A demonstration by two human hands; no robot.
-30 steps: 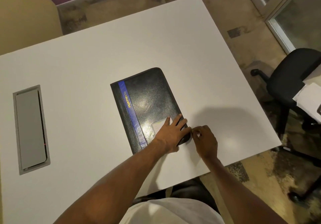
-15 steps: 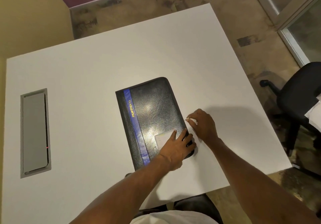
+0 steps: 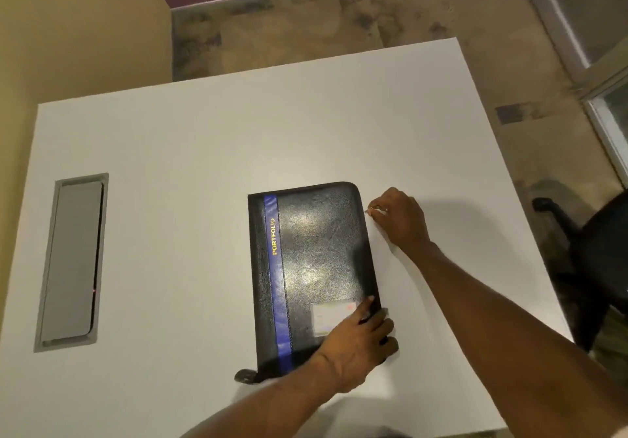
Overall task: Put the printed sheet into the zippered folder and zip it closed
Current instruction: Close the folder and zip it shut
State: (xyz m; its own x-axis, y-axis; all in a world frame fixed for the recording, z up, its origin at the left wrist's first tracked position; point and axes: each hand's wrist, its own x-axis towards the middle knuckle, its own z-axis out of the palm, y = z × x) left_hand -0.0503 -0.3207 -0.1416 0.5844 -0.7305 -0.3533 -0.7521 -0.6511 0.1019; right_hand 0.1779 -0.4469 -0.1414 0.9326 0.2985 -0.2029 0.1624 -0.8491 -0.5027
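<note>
Leatherette, black and glossy, covers the zippered folder [image 3: 316, 267], which lies flat and closed near the middle of the white table [image 3: 204, 132], a blue stripe [image 3: 277, 267] down its left side and a small clear card window [image 3: 331, 317] by the near right corner. The printed sheet is nowhere to be seen; I judge it is already inside, since the cover lies shut. The left hand [image 3: 353, 346] rests on the near right corner, fingers laid out flat and pressing the cover down. The right hand [image 3: 397, 217] is at the right edge, just short of the far rounded corner, thumb and forefinger nipped together on a small pale glint that I take for the zipper pull [image 3: 372, 209]. The folder looks stiff-boarded yet padded, of middling weight, and slick on that smooth top, so I would expect it to slide or twist under a tug unless pinned. The place to take hold seems the pull itself, pinched close to the folder's edge, with the other palm bearing on the cover; the rounded corner is where the zip may bind or catch a thin sheet edge. How much of the zip is closed I cannot tell. A grey cable hatch [image 3: 73, 261] is set in the table to the left, and a black office chair [image 3: 598, 250] stands off to the right.
</note>
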